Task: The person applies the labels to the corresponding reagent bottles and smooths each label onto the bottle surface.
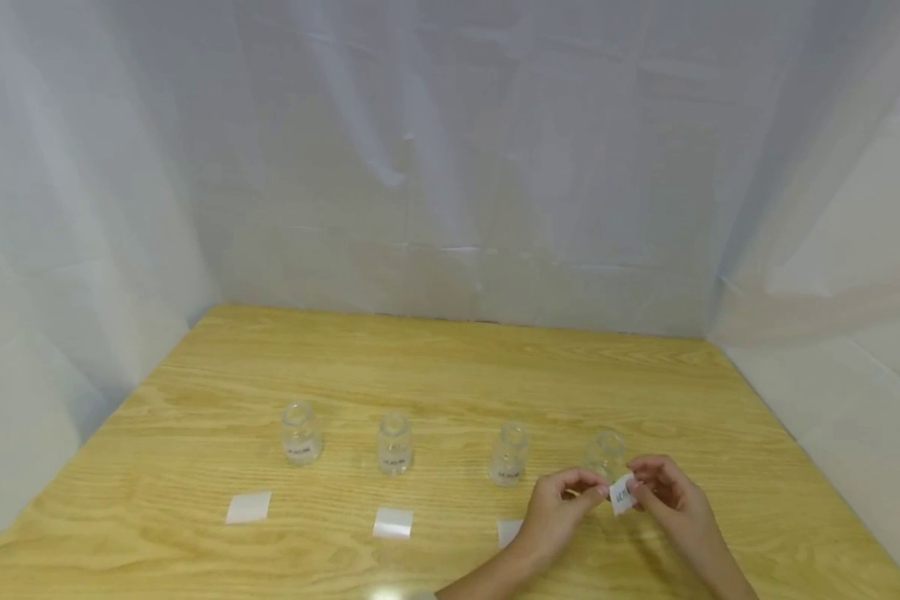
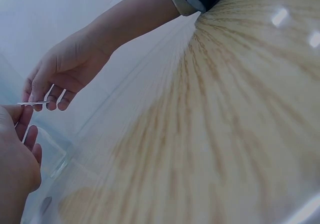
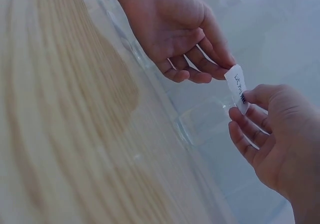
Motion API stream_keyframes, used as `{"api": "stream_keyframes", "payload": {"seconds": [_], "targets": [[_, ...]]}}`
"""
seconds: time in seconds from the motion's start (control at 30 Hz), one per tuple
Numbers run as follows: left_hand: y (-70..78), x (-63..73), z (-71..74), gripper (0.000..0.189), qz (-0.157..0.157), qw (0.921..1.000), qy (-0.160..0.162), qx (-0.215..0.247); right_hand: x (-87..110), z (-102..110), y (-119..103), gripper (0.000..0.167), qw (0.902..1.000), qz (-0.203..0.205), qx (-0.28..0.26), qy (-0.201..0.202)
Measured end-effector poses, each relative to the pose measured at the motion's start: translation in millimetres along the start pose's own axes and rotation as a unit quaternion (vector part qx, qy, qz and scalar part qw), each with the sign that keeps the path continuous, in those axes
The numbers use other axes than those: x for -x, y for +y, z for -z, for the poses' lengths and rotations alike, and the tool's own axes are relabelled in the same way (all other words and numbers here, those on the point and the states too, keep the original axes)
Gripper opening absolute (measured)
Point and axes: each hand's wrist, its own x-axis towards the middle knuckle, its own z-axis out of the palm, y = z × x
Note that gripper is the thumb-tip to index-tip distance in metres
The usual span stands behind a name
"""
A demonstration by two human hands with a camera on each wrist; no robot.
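A small white label (image 1: 621,493) with dark lettering is stretched between the two hands, above the table. My left hand (image 1: 558,512) pinches its left edge between thumb and forefinger. At the opposite edge, my right hand (image 1: 678,508) grips it the same way, with the thumb over part of the writing. In the right wrist view the label (image 3: 237,87) is tilted and slightly bent. Seen edge-on in the left wrist view, the label (image 2: 34,103) is a thin strip. Just behind the hands stands a clear glass jar (image 1: 606,452), its lower part hidden by them.
Three more clear glass jars, a left one (image 1: 301,433), a middle one (image 1: 394,443) and a right one (image 1: 509,454), stand in a row with lettered labels. White paper pieces (image 1: 248,507) lie before them on the wooden table (image 1: 450,358). White sheeting (image 1: 457,167) encloses the table.
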Motion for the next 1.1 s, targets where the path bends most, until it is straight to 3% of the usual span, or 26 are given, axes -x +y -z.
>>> {"api": "stream_keyframes", "payload": {"seconds": [0.7, 1.1], "targets": [[0.5, 0.7, 0.3, 0.017, -0.016, 0.9999, -0.001, 0.005, 3.1, -0.9, 4.1, 0.012, 0.996, 0.038, 0.036, -0.073], [-4.6, -1.2, 0.8, 0.013, -0.072, 0.9945, 0.001, -0.076, 3.5, -1.5, 5.5, 0.016, 0.9936, 0.029, 0.045, -0.099]]}}
